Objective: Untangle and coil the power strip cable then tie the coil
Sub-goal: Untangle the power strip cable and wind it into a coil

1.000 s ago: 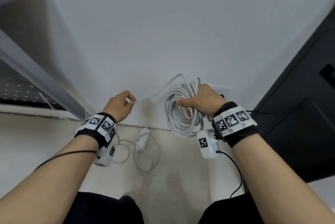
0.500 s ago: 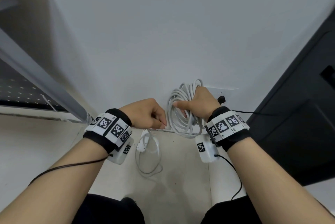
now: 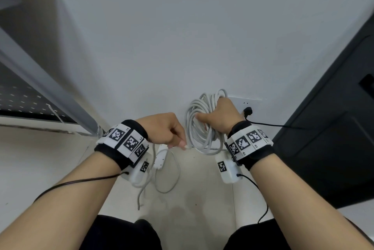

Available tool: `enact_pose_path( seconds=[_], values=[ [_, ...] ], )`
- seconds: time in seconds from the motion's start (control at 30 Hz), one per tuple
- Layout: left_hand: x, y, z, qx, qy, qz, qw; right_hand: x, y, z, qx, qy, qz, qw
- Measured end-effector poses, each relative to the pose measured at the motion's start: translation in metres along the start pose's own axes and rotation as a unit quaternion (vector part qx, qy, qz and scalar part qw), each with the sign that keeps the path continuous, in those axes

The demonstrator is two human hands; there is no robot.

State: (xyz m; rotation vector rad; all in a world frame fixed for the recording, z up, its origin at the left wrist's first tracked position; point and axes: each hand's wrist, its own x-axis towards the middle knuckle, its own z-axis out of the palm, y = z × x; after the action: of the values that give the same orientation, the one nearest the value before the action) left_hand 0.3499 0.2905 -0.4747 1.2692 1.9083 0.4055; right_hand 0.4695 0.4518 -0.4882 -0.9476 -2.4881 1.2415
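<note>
My right hand (image 3: 219,117) grips a coil of white cable (image 3: 197,128), several loops held upright in front of the wall. Just left of the coil's lower edge, my left hand (image 3: 164,130) pinches the white cable (image 3: 187,147) between thumb and fingertips. The white power strip (image 3: 160,157) hangs below my left hand, partly hidden by the wrist. A loose loop of cable (image 3: 172,179) droops under it towards the floor.
A white wall socket (image 3: 249,104) with a black plug (image 3: 248,112) sits behind my right hand. A dark cabinet (image 3: 334,128) stands at the right and a grey table leg (image 3: 40,83) at the left. Pale floor tiles (image 3: 192,199) lie below.
My left hand swung from out at the left in to the coil, bringing the cable with it. The coil and my right hand sank slightly lower.
</note>
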Motion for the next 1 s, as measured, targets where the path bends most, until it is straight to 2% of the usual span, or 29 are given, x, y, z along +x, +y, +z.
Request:
enact_pose_path(
  seconds=[0.17,0.43,0.63,0.77,0.83,1.0],
  values=[
    [0.005,-0.006,0.003,-0.081,0.093,0.065,0.990,-0.004,-0.003,0.016,-0.008,-0.070,-0.035,0.997],
    [0.003,-0.008,0.007,-0.232,0.162,0.098,0.954,-0.002,0.000,0.005,0.128,-0.168,-0.044,0.976],
    [0.002,-0.007,0.009,-0.317,0.162,0.110,0.928,0.002,0.008,0.001,0.162,-0.248,-0.083,0.952],
    [0.003,-0.003,0.011,-0.387,0.144,0.119,0.903,0.002,0.010,-0.002,0.198,-0.244,-0.096,0.944],
    [0.003,0.000,0.012,-0.379,0.148,0.120,0.905,0.003,0.010,-0.003,0.192,-0.236,-0.102,0.947],
    [0.003,-0.004,0.004,-0.255,0.200,0.101,0.940,0.001,0.008,-0.004,0.160,-0.218,-0.117,0.956]
  ],
)
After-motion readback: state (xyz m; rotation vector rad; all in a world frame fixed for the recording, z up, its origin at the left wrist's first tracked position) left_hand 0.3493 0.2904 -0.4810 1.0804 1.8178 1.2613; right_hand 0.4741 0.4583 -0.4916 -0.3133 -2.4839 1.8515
